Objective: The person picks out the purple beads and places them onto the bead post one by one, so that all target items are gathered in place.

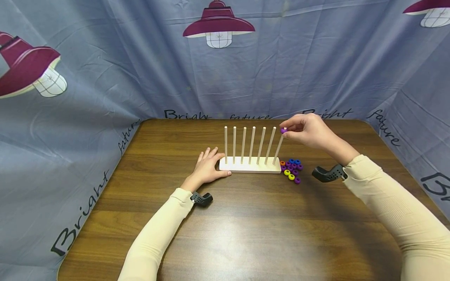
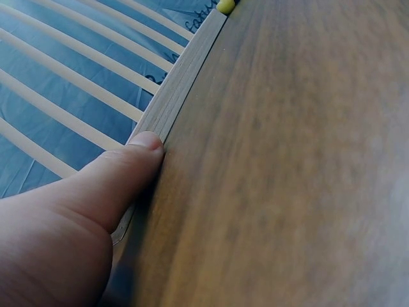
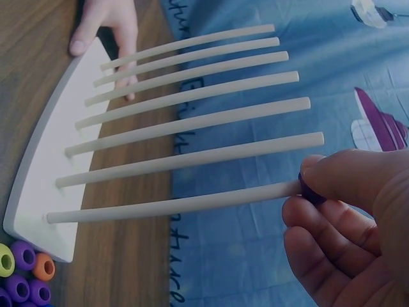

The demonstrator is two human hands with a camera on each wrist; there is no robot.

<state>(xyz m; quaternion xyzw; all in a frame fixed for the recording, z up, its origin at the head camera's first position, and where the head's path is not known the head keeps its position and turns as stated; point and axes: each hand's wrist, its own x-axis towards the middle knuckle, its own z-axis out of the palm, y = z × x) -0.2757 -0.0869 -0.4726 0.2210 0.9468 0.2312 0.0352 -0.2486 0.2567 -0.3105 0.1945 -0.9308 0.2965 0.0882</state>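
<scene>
A pale wooden peg stand (image 1: 249,168) with several upright rods stands on the table. My left hand (image 1: 206,167) holds its left end, the thumb (image 2: 137,153) along the front edge and the other fingers spread behind. My right hand (image 1: 309,130) pinches a purple bead (image 1: 284,130) between thumb and fingers at the top of the rightmost rod (image 3: 172,204). That rod's tip shows through the bead in the head view. In the right wrist view the fingers mostly cover the bead (image 3: 310,190). The rods carry no other beads.
Loose beads lie by the stand's right end: several purple ones (image 1: 297,180), yellow ones (image 1: 291,177), blue ones (image 1: 297,162) and an orange one (image 1: 282,163). A patterned blue curtain (image 1: 274,70) hangs behind the wooden table (image 1: 246,226). Each wrist wears a black camera mount (image 1: 328,173).
</scene>
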